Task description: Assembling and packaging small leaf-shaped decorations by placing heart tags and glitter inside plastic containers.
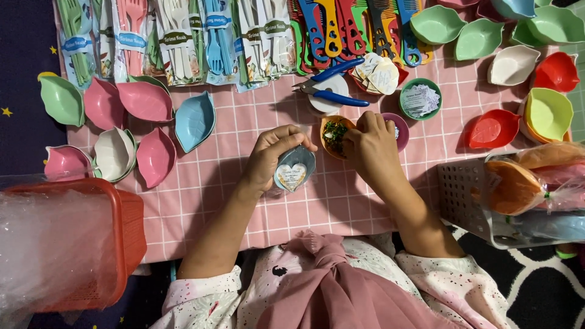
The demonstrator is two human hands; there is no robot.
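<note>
Fingers (pixel 286 139) of my left hand (pixel 272 159) are curled shut around a small clear packet with a pale heart-shaped label (pixel 292 172), held just above the pink checked cloth (pixel 244 207) in front of me. Just beside them, my right hand (pixel 370 149) has its fingertips (pixel 352 141) pinched together inside a small orange bowl (pixel 329 125) of green bits; whether they grip any of it I cannot tell. Touching the far side of that hand sits a small purple bowl (pixel 402 131), and beyond it a green-rimmed bowl of paper slips (pixel 420 99). Straight past my fingers lie blue-handled pliers (pixel 332 85) on a white disc, with a pile of heart labels (pixel 378 73) next to them. Leaf-shaped dishes (pixel 146 100) in pink, green and blue spread off to my left, more of them (pixel 493 128) to my right. Packs of plastic cutlery (pixel 177 36) line the far edge. Near my left elbow stands a red basket (pixel 125 225); near my right, a white one (pixel 463 195).
</note>
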